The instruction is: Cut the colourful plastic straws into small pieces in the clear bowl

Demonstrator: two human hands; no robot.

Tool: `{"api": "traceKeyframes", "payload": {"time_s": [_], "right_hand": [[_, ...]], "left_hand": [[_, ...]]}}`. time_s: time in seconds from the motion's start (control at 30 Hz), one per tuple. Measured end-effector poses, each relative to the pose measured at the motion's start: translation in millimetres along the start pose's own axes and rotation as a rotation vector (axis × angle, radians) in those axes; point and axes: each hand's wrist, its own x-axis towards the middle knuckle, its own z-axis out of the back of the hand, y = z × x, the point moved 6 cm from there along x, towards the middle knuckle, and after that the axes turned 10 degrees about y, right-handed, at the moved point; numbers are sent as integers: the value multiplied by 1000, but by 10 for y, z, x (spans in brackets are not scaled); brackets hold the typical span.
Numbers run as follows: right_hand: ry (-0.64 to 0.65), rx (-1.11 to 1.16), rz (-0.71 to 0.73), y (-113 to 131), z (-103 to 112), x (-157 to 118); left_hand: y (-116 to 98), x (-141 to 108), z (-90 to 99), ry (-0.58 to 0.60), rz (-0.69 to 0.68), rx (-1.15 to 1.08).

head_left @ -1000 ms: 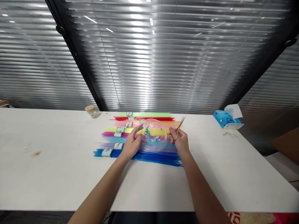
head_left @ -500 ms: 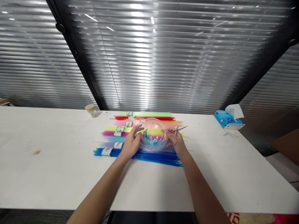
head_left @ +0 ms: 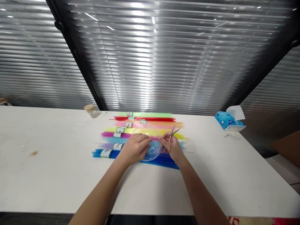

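Note:
A clear plastic bowl [head_left: 153, 157] with small blue pieces [head_left: 152, 149] in it rests over the bundles of coloured straws. My left hand [head_left: 136, 147] is over the bowl's left side, fingers curled together and pointing right. Anything in its fingertips is too small or hidden to make out. At the bowl's right side my right hand [head_left: 172, 148] has the rose-gold handled scissors [head_left: 170, 137] hooked on its fingers, blades apart and pointing up and away. Its thumb and fingertips come close to my left fingertips above the bowl.
Bundles of straws with paper bands lie in rows: dark blue [head_left: 161, 162] nearest, then purple, yellow, red [head_left: 152, 119] and green. A jar with a wooden lid [head_left: 92, 110] stands back left. A blue tissue pack [head_left: 228, 121] sits at the right. Window blinds rise behind the white table [head_left: 58, 175].
My left hand has moved from the bowl's left rim to over its middle, fingers now curled. The bowl has shifted slightly left and nearer. The scissors moved a little left with my right hand.

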Motion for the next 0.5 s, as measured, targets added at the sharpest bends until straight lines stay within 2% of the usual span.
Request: {"api": "traceKeyframes", "payload": {"time_s": [0.07, 0.17, 0.33, 0.5], "right_hand": [[14, -12, 12, 7, -42, -16], [25, -44, 17, 6, -78, -27], [11, -85, 5, -7, -84, -38], [-4, -108, 3, -20, -78, -45]], "left_hand": [[-36, 10, -81, 199, -8, -20], [-25, 16, -138, 358, 84, -20], [-1, 18, -187, 475, 160, -26], [26, 9, -248, 499, 168, -65]]}}
